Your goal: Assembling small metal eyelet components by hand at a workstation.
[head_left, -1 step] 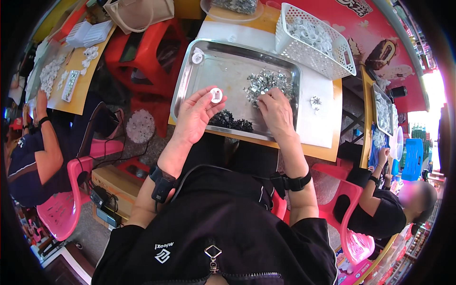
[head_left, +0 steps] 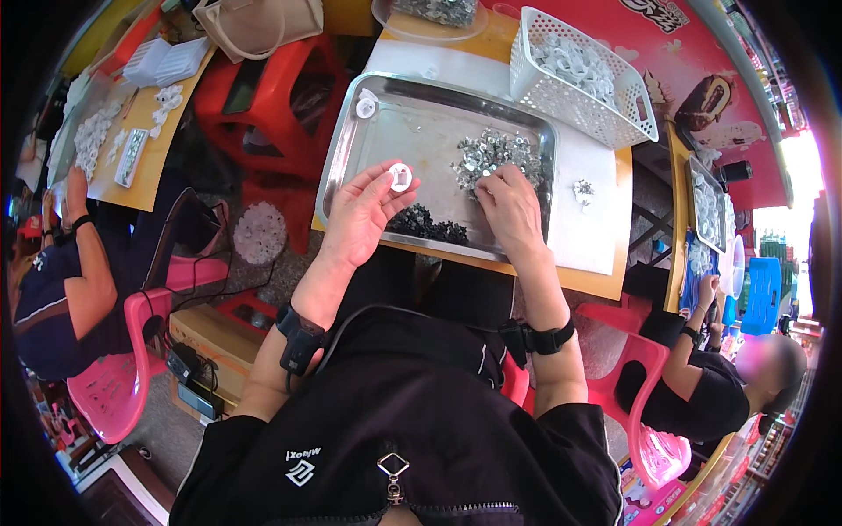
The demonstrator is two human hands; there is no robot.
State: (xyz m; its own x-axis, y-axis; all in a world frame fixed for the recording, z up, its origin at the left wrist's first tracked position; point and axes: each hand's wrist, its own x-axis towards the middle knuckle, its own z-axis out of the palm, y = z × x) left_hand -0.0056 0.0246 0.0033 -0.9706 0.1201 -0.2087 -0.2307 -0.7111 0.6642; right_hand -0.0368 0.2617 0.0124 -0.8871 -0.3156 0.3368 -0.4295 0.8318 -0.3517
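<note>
Head view check — where is the disc?

— I see the white disc [head_left: 400,177] pinched at the left hand [head_left: 364,219] fingertips, raised over the tray [head_left: 346,149], likely for fitting. Right hand [head_left: 509,210] fingers are curled, nearly closed, touching the metal parts [head_left: 491,156]; whether they grip one, I cannot tell.

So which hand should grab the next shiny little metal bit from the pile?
Probably the right hand: its fingertips already rest at the edge of the silvery metal pile in the steel tray. The left hand is busy pinching a small white round piece.
</note>
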